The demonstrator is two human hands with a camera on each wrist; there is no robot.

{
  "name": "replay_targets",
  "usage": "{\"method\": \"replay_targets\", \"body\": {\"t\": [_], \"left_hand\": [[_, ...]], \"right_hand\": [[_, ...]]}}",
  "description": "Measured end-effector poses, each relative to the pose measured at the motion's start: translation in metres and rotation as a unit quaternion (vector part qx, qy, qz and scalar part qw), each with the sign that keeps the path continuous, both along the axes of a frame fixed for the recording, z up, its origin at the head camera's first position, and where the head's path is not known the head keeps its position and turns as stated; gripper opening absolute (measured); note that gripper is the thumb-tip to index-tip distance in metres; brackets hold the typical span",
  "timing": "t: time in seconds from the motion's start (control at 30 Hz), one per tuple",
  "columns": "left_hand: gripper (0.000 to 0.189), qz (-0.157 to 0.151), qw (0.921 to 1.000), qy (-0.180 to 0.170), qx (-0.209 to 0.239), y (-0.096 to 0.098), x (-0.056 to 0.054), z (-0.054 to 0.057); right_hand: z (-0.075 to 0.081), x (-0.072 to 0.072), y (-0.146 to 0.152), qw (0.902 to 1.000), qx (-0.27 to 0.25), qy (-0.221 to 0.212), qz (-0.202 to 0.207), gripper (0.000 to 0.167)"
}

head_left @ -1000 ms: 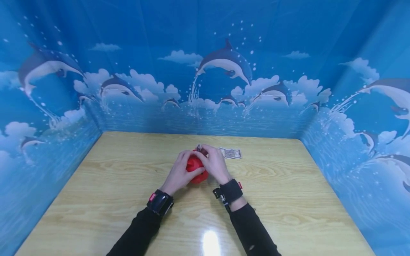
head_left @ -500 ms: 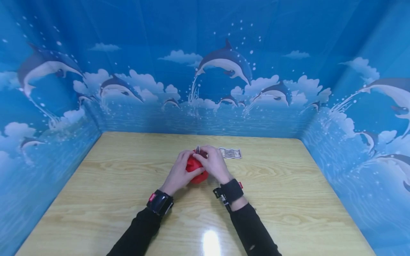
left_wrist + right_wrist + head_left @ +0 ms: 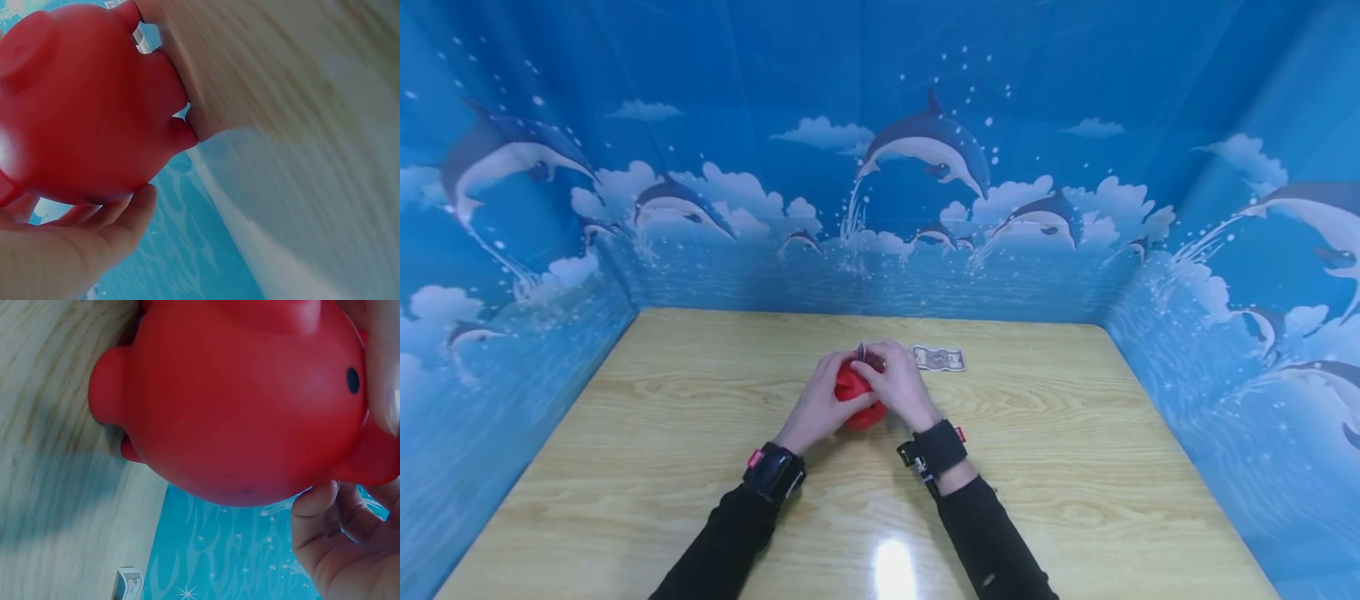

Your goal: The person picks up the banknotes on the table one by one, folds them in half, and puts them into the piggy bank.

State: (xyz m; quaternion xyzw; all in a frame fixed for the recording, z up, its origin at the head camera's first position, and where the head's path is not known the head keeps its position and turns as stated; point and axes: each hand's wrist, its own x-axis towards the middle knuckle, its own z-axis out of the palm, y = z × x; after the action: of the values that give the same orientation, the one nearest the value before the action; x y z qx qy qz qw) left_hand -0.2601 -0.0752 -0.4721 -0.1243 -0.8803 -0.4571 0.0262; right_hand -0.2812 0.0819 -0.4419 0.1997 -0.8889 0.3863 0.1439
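A red piggy bank (image 3: 850, 386) stands on the table between my two hands. My left hand (image 3: 816, 410) grips it from the left, thumb across the near side and fingers over the top; in the left wrist view its fingers touch the rounded red body (image 3: 94, 112). Over the bank's top, my right hand (image 3: 904, 387) pinches a folded banknote (image 3: 861, 352), of which only a small upright end shows. The slot is hidden under the fingers. The right wrist view shows the pig's snout, one black eye and a foot on the wood.
Another banknote (image 3: 940, 359) lies flat on the wooden table (image 3: 1037, 450), just beyond and right of my right hand. Blue dolphin-print cloth (image 3: 760, 283) walls the table at the back and on both sides.
The visible end of the folded banknote has shifted slightly left and down with the right fingertips. My left hand and the piggy bank have stayed almost still.
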Motion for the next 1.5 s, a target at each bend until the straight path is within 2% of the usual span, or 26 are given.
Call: {"method": "replay_targets", "body": {"t": [0.3,0.6,0.83,1.03,1.27,1.5], "left_hand": [[0.099,-0.01,0.9976,-0.066,0.019,-0.002,-0.011,-0.001],[0.102,-0.029,0.9932,-0.107,0.035,-0.003,-0.018,-0.001],[0.102,-0.037,0.9917,-0.114,0.046,-0.004,-0.019,-0.002],[0.097,-0.037,0.991,-0.113,0.062,-0.003,-0.02,-0.005],[0.096,-0.038,0.9903,-0.114,0.07,-0.002,-0.021,-0.007],[0.101,-0.022,0.9902,-0.126,0.055,-0.003,-0.02,-0.008]], "right_hand": [[-0.002,-0.001,0.001,1.0,0.007,-0.006,0.004,0.02],[-0.001,-0.002,0.002,0.9993,0.007,-0.035,0.008,0.02],[-0.001,-0.002,0.001,0.9989,0.0,-0.046,0.008,0.022],[-0.001,0.0,0.0,0.9975,-0.03,-0.064,-0.008,0.038],[-0.001,0.0,0.0,0.9968,-0.027,-0.075,-0.007,0.037],[0.0,0.002,0.002,0.9974,-0.017,-0.071,-0.001,0.033]]}}
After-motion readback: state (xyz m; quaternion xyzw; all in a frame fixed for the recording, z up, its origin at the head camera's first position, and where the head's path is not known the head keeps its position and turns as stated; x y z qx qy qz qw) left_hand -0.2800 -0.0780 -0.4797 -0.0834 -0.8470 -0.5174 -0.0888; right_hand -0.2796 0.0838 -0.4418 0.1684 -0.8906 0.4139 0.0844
